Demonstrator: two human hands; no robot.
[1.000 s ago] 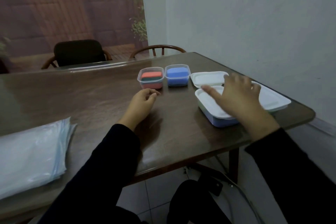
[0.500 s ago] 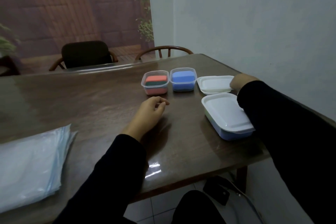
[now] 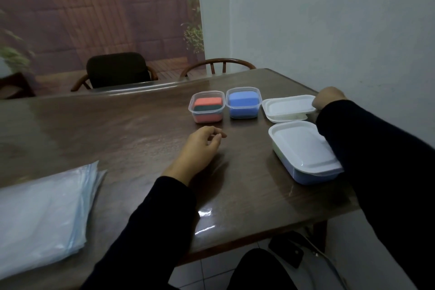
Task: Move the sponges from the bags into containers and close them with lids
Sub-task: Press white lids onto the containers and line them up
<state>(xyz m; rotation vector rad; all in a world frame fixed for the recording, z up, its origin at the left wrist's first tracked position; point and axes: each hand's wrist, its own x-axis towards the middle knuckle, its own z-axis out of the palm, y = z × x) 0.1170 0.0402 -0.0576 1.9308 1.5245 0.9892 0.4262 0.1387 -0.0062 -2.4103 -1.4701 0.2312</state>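
**Right hand on the far lid, two sponge containers uncovered**

The far white lid (image 3: 288, 107) lay flat on the brown table (image 3: 117, 129), and every place below is told from it. The right hand (image 3: 328, 99) rested at its right edge, fingers curled onto the rim; whether they pinched it or only touched it could not be told, since the dark sleeve (image 3: 376, 160) hid much of the hand.

Just left of the lid stood a clear open container (image 3: 243, 103) holding a blue sponge (image 3: 243, 99). Touching that one on its left was a second clear container (image 3: 206, 107), uncovered too, with an orange sponge (image 3: 208, 102) whose dark green scouring face showed along the side.

Just nearer the camera than the lid sat a larger bluish container (image 3: 310, 175) with a white lid (image 3: 303, 146) already on it; the right sleeve crossed its right edge.

Nearer and to the left of the far lid, well apart from it, the left hand (image 3: 200, 148) lay on the tabletop below the orange container, its fingers loosely curled and holding nothing.

Far to the left, near the table's front edge, a stack of clear plastic bags (image 3: 42, 214) lay flat.

Beyond the table, two chairs (image 3: 117, 69) stood against its far edge, with a pale wall (image 3: 329, 30) to the right.
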